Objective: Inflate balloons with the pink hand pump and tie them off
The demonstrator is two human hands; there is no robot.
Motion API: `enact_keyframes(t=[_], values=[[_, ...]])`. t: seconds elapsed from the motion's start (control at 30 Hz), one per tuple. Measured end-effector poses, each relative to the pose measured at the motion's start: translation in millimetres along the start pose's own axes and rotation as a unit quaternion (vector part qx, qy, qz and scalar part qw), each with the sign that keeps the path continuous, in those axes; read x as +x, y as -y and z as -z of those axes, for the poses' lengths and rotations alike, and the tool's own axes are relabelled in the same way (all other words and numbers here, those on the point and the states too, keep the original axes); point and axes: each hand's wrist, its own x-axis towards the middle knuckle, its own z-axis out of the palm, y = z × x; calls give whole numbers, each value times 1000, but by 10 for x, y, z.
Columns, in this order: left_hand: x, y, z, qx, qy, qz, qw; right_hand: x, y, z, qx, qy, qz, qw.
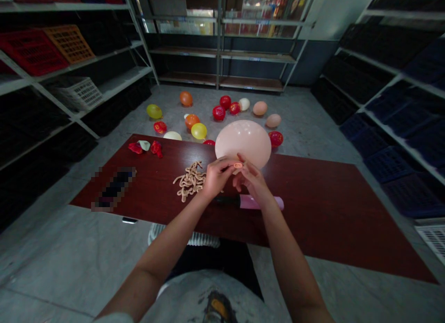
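A large pale pink balloon, blown up, is held by its neck over the table. My left hand pinches the neck from one side. From the other side, the fingers of my right hand close around the same neck, whose orange-pink rim shows between the hands. Below my right forearm lies a pink hand pump with a dark end, partly hidden. A heap of uninflated beige long balloons rests beside my left hand.
Red and pale deflated balloons and a blurred-out dark object lie on the left of the dark red table. Several inflated balloons are scattered on the floor beyond. Shelves with crates stand left, right and behind.
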Motion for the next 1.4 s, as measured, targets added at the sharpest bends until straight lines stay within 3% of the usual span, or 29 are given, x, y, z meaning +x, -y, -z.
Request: enact_keyframes(t=[0.1, 0.2, 0.3, 0.43, 0.53, 0.67, 0.77, 0.83, 0.97, 1.1, 1.2, 1.27, 1.4], values=[[35, 53, 36, 18, 27, -1, 999, 20, -20, 14, 36, 17, -2, 999], [61, 82, 62, 28, 74, -10, 997, 79, -55, 25, 72, -33, 27, 997], [76, 102, 47, 0, 68, 22, 997, 133, -63, 9, 95, -73, 51, 991], [85, 151, -29, -95, -1, 158, 983, 142, -25, -43, 119, -123, 84, 982], [96, 166, -75, -177, -81, 271, 943, 90, -8, -56, 110, -147, 106, 977], [140, 102, -84, -321, -153, 372, 857, -17, -29, -42, -5, -127, 108, 986], [177, 39, -97, -375, -187, 398, 816, -62, -77, -69, -107, -104, 81, 985], [186, 14, -132, -395, -203, 394, 805, -61, -126, -118, -192, -121, 76, 971], [152, -4, -242, -403, -236, 363, 806, -26, -222, -256, -359, -184, 102, 909], [102, -34, -301, -382, -245, 347, 821, -4, -206, -366, -426, -195, 117, 875], [95, -70, -251, -389, -218, 335, 830, 8, -106, -377, -404, -185, 98, 891], [97, -76, -167, -408, -182, 331, 831, 12, -21, -336, -350, -163, 70, 920], [41, -22, 58, -393, -99, 335, 851, -11, 138, -179, -98, -110, -17, 989]])
